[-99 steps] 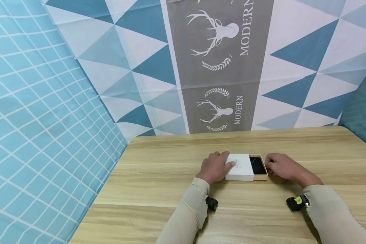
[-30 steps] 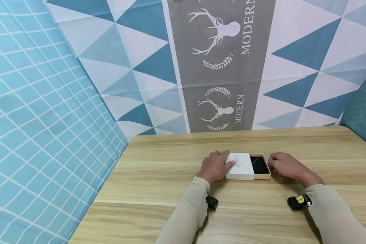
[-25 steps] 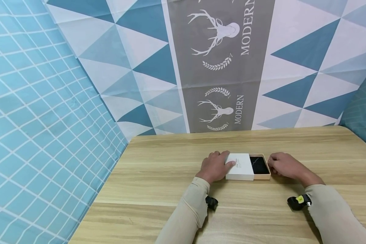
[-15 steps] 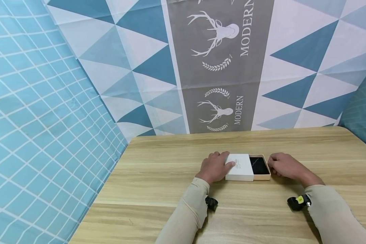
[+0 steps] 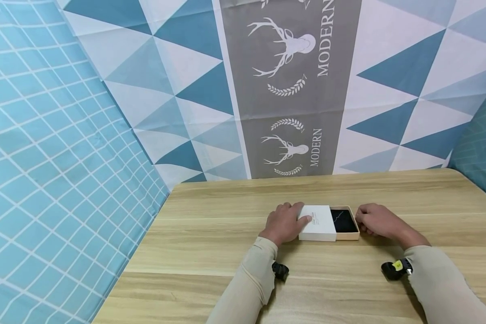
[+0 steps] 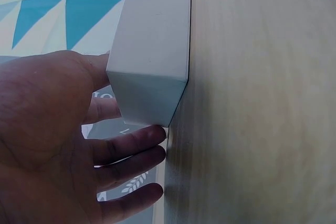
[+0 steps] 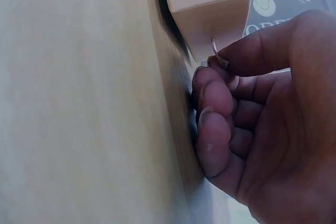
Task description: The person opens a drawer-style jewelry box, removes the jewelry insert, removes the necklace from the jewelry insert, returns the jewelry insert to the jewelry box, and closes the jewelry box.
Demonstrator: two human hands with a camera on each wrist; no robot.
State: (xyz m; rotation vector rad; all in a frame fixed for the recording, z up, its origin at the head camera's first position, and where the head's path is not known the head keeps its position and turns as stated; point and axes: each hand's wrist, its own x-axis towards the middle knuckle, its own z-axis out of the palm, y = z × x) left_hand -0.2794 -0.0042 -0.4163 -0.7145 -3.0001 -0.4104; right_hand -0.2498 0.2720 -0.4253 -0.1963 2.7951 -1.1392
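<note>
A white box sleeve [image 5: 317, 223] with small print lies flat on the table, its inner tray [image 5: 347, 236] pulled part-way out at the right. Inside the tray is a black pad [image 5: 343, 221] with a thin silvery chain across it. My left hand [image 5: 283, 223] holds the sleeve's left end, thumb on top. My right hand [image 5: 378, 221] is at the tray's right end. In the right wrist view, its thumb and forefinger pinch a small ribbon tab [image 7: 219, 57] on the tray's end face [image 7: 215, 27], with the other fingers curled below.
A wood-grain table [image 5: 210, 252] lies under both forearms. Behind it hangs a patterned cloth [image 5: 295, 99] with triangles and deer heads. Blue grid cloth [image 5: 56, 148] covers the left side, and darker teal cloth [image 5: 479, 144] is at the right edge.
Compared with the oldest frame, the tray stands a little further out to the right, and my right hand has shifted right with it. My left hand and the sleeve have kept their place.
</note>
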